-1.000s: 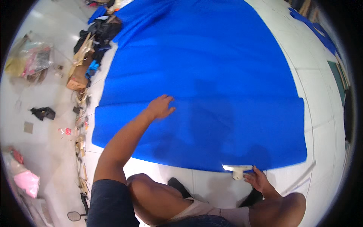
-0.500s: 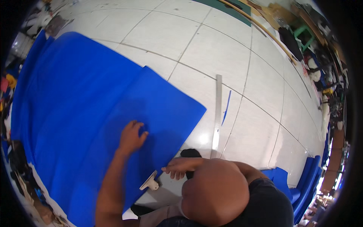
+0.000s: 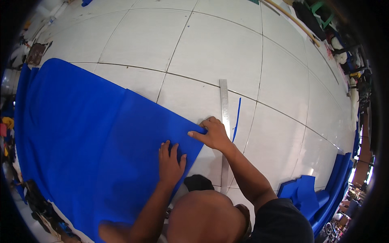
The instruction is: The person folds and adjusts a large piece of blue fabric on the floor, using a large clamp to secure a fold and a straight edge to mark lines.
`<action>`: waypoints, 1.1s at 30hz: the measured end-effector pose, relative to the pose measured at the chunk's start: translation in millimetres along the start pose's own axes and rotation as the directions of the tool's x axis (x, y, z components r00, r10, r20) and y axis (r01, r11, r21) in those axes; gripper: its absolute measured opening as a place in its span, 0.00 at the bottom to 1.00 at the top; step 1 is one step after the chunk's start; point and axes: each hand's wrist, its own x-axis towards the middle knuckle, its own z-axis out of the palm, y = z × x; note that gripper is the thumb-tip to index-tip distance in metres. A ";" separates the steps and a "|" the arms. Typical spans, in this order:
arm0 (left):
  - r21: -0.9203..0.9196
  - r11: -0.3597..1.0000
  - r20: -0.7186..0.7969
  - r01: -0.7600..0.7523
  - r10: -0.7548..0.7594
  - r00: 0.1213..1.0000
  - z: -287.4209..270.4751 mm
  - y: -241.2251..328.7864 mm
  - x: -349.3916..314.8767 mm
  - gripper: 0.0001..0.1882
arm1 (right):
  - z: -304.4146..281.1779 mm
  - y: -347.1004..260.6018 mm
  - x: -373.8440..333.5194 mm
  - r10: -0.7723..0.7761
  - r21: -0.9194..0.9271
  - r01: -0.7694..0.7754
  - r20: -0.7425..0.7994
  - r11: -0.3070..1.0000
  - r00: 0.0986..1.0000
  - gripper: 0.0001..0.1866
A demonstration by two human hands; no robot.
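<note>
A wide sheet of blue fabric (image 3: pixel 81 133), with a second layer folded or laid over it, spreads across the left side. My right hand (image 3: pixel 212 133) pinches the far right corner, thumb on top and the other fingers at the edge. Pressed flat on the fabric, my left hand (image 3: pixel 172 164) has its fingers spread. A long metal ruler (image 3: pixel 224 101) lies on the floor just beyond my right hand, its middle partly covered by my wrist. Beside it rests a thin blue fabric strip (image 3: pixel 237 117).
My bent knee (image 3: pixel 206 218) and a black shoe (image 3: pixel 198 183) are close to the fabric's near edge. Blue cut pieces (image 3: pixel 300 194) and rolled blue fabric (image 3: pixel 332 190) lie at the right on the white tiled floor (image 3: pixel 279 93). A long wooden stick (image 3: pixel 296 22) lies far right.
My right hand has reached forward from beside my knee to the fabric corner. My left hand has shifted right and nearer. The white-handled tool at the near edge is no longer visible.
</note>
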 end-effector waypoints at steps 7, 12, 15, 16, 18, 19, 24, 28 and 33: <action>0.098 0.995 0.040 -0.010 0.006 0.999 -5.7 16.5 13.6 0.25 | 26.0 -1.7 -5.7 -0.275 -0.014 0.277 -0.182 0.961 0.944 0.12; -0.349 0.852 0.095 0.391 -0.383 0.919 -17.0 8.8 59.0 0.25 | 34.5 -3.0 -20.2 -0.427 -0.088 0.422 -0.317 0.902 0.847 0.06; -0.495 0.655 0.129 0.571 -0.594 0.794 -22.5 29.9 102.2 0.28 | 35.3 1.1 -21.7 -0.480 -0.102 0.475 -0.330 0.874 0.813 0.05; -0.486 0.641 0.104 0.595 -0.633 0.767 -22.4 33.3 107.5 0.29 | 34.8 2.9 -22.4 -0.488 -0.118 0.478 -0.324 0.871 0.810 0.06; -0.342 0.717 0.050 0.607 -0.632 0.774 -17.9 27.3 109.4 0.30 | 31.7 -1.1 -18.1 -0.521 -0.145 0.502 -0.310 0.853 0.795 0.07; -0.268 0.742 0.021 0.614 -0.633 0.774 -16.5 22.9 108.4 0.31 | 28.3 -0.8 -17.7 -0.482 -0.078 0.482 -0.285 0.873 0.828 0.08; -0.315 0.866 -0.169 0.388 -0.453 0.875 -13.3 31.0 92.9 0.33 | 5.3 -1.6 15.6 -0.007 0.353 0.038 -0.089 0.935 0.996 0.19; -0.369 0.920 -0.341 0.132 -0.266 0.902 -8.6 12.7 76.8 0.25 | 18.7 -13.8 39.0 -0.028 0.073 0.028 -0.002 0.997 1.000 0.21; -0.249 0.935 -0.044 0.251 -0.270 0.962 -18.4 -0.3 81.5 0.13 | 22.1 -27.7 46.3 0.065 0.068 -0.076 0.148 0.995 0.987 0.21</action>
